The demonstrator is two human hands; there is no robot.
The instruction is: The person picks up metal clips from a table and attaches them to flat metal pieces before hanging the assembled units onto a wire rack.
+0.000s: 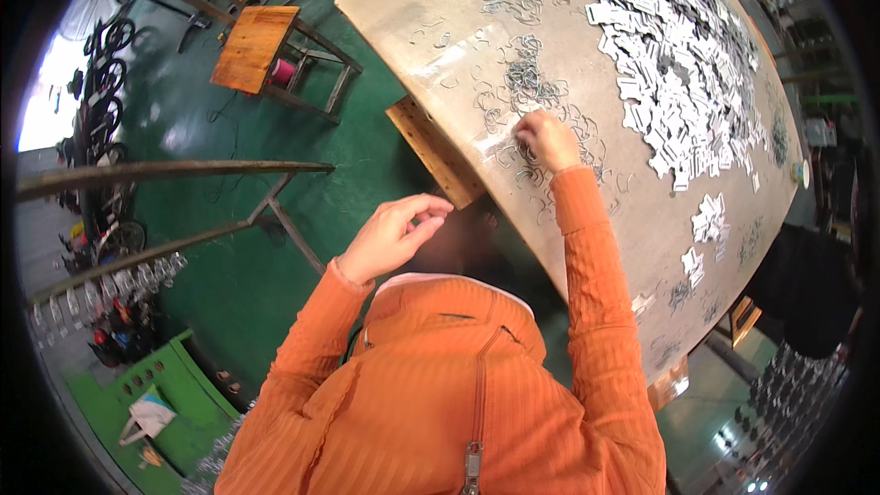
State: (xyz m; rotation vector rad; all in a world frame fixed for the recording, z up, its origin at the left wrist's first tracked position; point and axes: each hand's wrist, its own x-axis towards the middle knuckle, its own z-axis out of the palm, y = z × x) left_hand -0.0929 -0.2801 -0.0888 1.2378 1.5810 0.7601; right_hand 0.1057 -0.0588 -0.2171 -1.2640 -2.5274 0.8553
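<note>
I have the right hand [548, 140] at the curved wires [524, 69] on the left of the surface [394, 14], fingertips gathered; their grip I cannot tell. The left hand [390, 234] is off the surface, thumb and fingers parted. I judge this as picking; next calls for separating one wire.

Wooden stool [258, 48] on green floor [188, 133]

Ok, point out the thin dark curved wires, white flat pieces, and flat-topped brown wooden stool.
Thin dark curved wires [524, 69]: head view, densest cluster.
White flat pieces [683, 96]: head view, middle of heap.
Flat-topped brown wooden stool [257, 48]: head view, seat.
</note>
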